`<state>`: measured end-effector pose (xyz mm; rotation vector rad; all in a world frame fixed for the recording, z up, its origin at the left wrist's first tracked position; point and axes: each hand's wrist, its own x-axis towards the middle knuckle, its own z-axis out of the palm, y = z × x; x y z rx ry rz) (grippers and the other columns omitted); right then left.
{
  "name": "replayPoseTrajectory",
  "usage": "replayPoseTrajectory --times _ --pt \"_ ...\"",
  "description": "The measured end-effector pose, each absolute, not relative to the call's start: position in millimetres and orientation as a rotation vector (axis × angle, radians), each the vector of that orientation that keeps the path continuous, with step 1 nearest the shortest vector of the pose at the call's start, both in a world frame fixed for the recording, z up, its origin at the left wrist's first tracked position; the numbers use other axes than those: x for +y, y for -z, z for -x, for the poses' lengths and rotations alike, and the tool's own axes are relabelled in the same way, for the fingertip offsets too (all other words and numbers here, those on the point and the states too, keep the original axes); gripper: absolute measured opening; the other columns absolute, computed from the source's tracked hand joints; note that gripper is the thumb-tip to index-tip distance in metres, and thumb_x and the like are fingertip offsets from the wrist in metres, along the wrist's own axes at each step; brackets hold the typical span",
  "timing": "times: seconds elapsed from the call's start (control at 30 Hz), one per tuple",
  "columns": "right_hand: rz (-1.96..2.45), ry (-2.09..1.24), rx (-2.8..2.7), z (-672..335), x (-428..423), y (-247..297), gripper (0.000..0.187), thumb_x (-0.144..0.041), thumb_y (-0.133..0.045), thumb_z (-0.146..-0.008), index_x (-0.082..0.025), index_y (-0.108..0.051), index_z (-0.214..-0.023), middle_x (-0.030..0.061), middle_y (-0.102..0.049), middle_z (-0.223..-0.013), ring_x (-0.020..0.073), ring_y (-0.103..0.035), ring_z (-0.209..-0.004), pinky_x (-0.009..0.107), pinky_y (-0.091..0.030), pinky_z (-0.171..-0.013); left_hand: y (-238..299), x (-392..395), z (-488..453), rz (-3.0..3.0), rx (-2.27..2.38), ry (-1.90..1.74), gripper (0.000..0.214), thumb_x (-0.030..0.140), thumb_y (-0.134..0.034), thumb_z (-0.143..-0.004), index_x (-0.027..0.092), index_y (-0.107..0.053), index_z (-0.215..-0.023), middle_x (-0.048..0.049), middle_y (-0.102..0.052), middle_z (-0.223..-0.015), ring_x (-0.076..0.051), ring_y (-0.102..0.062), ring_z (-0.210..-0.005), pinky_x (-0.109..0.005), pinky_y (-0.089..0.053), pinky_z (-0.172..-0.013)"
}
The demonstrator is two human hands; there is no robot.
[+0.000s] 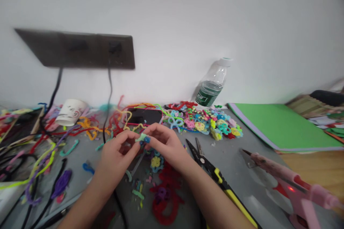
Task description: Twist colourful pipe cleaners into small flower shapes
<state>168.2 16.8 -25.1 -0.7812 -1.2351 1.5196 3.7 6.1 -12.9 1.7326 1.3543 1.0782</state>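
My left hand point(118, 154) and my right hand point(166, 145) meet over the middle of the grey table. Between their fingertips is a small pale green pipe cleaner piece point(141, 137), pinched from both sides. Fingers hide part of its shape. Just below, partly behind my right hand, lies a blue pipe cleaner flower with a yellow centre point(156, 162). Nearer to me are red pipe cleaner loops point(166, 211) with a purple curl point(161, 194) on them. Short green cut bits point(138, 194) are scattered to their left.
Long-handled pliers point(215, 175) lie right of my forearm, beside a pink glue gun point(292, 182) with a red light. A heap of pipe cleaner flowers point(212, 121), a phone point(143, 116), a tilted bottle point(212, 84), a paper cup point(72, 112) and green sheets point(285, 125) stand farther back.
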Motion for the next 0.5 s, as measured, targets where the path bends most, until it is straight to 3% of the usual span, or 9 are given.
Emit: replayPoseTrajectory --times 0.13,0.27,0.5 --pt "0.834 -1.524 -1.238 -167.3 17.2 26.6 0.028 -0.042 -0.073 -0.077 -0.017 -0.063 -0.083 -0.0013 -0.062 -0.073 0.0094 -0.056 -0.06 0.024 -0.049 -0.062 13.3 4.7 -3.3 -1.79 1.299 -1.023 0.015 0.03 -0.056 -0.083 0.019 -0.061 -0.074 0.0016 -0.062 -0.065 -0.013 -0.06 -0.058 -0.018 -0.046 -0.048" --pt "0.894 -1.49 -1.23 -167.5 18.3 28.2 0.029 -0.043 -0.073 -0.076 -0.016 -0.062 -0.078 -0.0011 -0.061 -0.07 0.009 -0.053 -0.057 0.023 -0.047 -0.058 17.7 3.7 -1.4 -1.898 1.271 -0.924 0.016 0.032 -0.051 -0.089 0.019 -0.061 -0.087 0.001 -0.061 -0.071 -0.013 -0.059 -0.06 -0.02 -0.045 -0.051" --pt "0.928 -1.465 -1.209 -166.5 19.0 30.3 0.03 -0.043 -0.074 -0.074 -0.017 -0.058 -0.072 -0.0025 -0.058 -0.064 0.0087 -0.051 -0.054 0.022 -0.043 -0.054 22.1 4.5 -1.7 -1.921 1.335 -0.894 0.019 0.035 -0.055 -0.086 0.019 -0.063 -0.092 0.0 -0.065 -0.071 -0.015 -0.06 -0.059 -0.023 -0.045 -0.053"
